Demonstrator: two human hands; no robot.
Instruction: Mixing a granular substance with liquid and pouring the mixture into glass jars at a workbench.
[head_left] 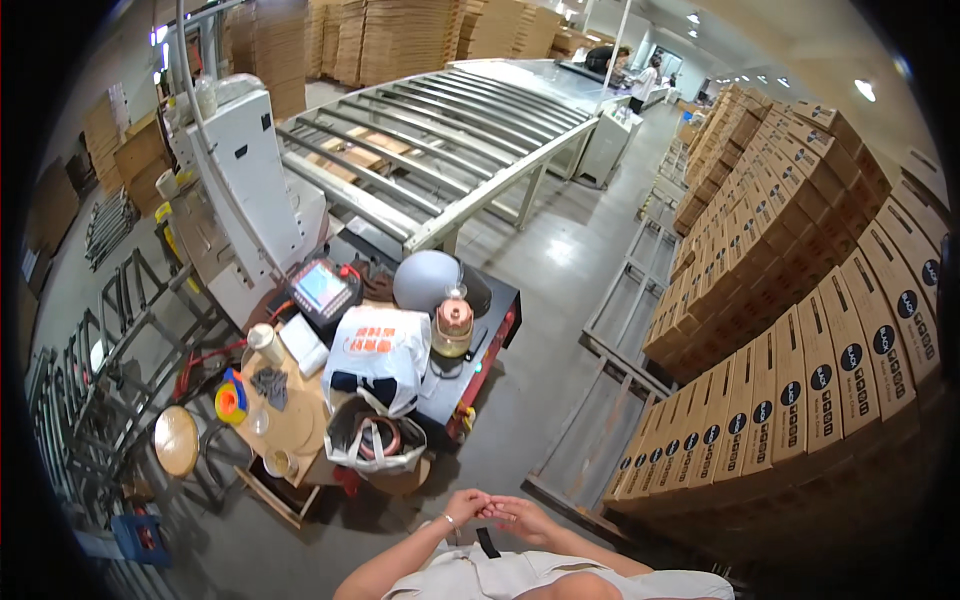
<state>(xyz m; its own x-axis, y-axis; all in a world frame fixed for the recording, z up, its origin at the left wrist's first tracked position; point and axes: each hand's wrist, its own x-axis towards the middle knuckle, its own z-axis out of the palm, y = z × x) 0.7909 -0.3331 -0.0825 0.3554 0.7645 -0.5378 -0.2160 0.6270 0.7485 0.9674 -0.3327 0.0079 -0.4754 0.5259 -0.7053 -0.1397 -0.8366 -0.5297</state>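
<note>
My hands meet in front of my body, low in the middle of the view. Curled fingers close my left hand [465, 507], and a thin band circles its wrist. Pointing toward it, my right hand [527, 521] has its fingers stretched out, their tips touching the left fingers. Anything small between the fingertips is too small to make out. Nearest to the hands is a light tote bag [345, 440] on a cluttered table, with a white plastic bag [375, 350] behind it. A jar-like bottle with a pinkish top [454, 325] stands to their right.
Left on the table are a handheld control panel [322, 287], a roll of orange tape [231, 401] and a pale cup [265, 342]. A roller conveyor [450, 140] stretches behind. Stacked cartons [790, 400] line the right. A round stool [176, 441] stands left. Two people are far off.
</note>
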